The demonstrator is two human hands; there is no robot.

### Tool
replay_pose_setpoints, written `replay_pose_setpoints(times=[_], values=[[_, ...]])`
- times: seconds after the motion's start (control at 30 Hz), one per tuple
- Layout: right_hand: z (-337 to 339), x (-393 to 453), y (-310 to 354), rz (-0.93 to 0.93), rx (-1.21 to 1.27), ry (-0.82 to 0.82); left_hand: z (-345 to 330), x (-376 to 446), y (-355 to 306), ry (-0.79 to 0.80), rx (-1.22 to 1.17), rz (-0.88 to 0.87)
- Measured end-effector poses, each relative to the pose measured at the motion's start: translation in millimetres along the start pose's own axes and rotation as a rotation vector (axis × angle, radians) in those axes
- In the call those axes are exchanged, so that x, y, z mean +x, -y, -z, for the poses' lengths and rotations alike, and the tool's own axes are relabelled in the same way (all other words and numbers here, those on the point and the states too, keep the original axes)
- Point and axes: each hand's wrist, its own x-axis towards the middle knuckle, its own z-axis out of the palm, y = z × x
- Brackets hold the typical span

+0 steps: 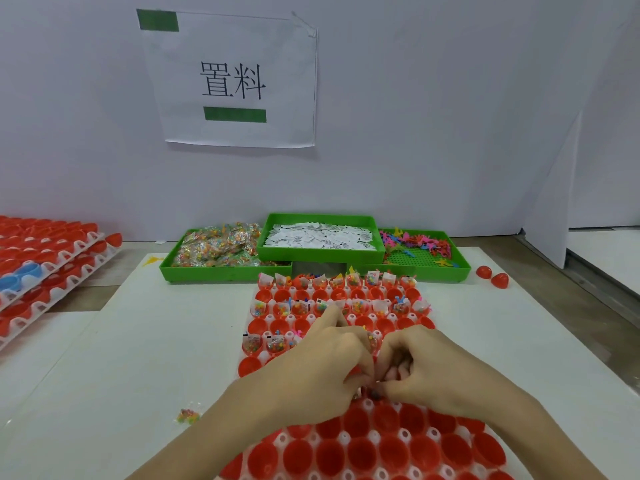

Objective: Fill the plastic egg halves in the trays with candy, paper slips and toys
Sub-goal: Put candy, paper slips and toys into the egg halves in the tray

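We're mid-frame over the white tray (349,318) of red egg halves (360,445), and alternate rows up top already carry candy packets, slips and toys, while the rows between and every cup at the bottom of the frame sit bare, so by our reckoning well under half is done. Both our left hand (311,372) and right hand (436,368) are curled together at the third filled row; the left seems to pinch a candy packet (373,341), the right's contents we cannot tell. Supplies wait behind: candy bin (221,251), paper slips (318,237), toys (415,244).
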Motion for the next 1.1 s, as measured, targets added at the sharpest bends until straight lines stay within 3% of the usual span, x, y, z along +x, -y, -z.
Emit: replay_pose_setpoints(times=[0.17, 0.3, 0.43, 0.5, 0.57, 0.67, 0.73, 0.83, 0.93, 1.03, 1.1], values=[[7.2, -0.8, -2.0, 0.033, 0.053, 0.037, 11.2, -0.2, 3.5, 0.064, -0.136, 0.042], [18.0, -3.8, -4.5, 0.082, 0.175, 0.087, 19.9, -1.1, 6.5, 0.132, -0.078, 0.066], [19.8, -1.7, -6.8, 0.128, 0.227, -0.066, 37.2, -2.4, 8.2, 0.105, -0.158, 0.047], [19.9, -0.3, -6.9, 0.136, 0.286, -0.135, 49.4, -4.1, 25.7, 0.03, -0.22, 0.094], [19.7, 1.1, -6.8, 0.129, 0.385, -0.16, 61.0, -6.1, 60.6, -0.146, -0.189, 0.231], [19.4, 3.7, -8.2, 0.113, 0.453, -0.201, 71.2, -11.3, 131.5, -0.42, 0.111, 0.553], [19.2, 4.8, -8.0, 0.123, 0.48, -0.226, 72.6, -19.3, 173.2, -0.399, 0.188, 0.679], [19.6, 5.4, -8.1, 0.146, 0.516, -0.256, 73.0, -33.7, 207.2, -0.239, 0.22, 0.671], [20.7, 7.3, -9.6, 0.149, 0.552, -0.268, 80.3, -40.2, 221.1, -0.26, 0.27, 0.606], [19.8, 9.6, -12.5, 0.149, 0.578, -0.276, 87.4, -40.4, 225.8, -0.159, 0.337, 0.527], [19.2, 10.3, -14.0, 0.155, 0.588, -0.279, 89.2, -41.6, 229.2, -0.206, 0.293, 0.481]])
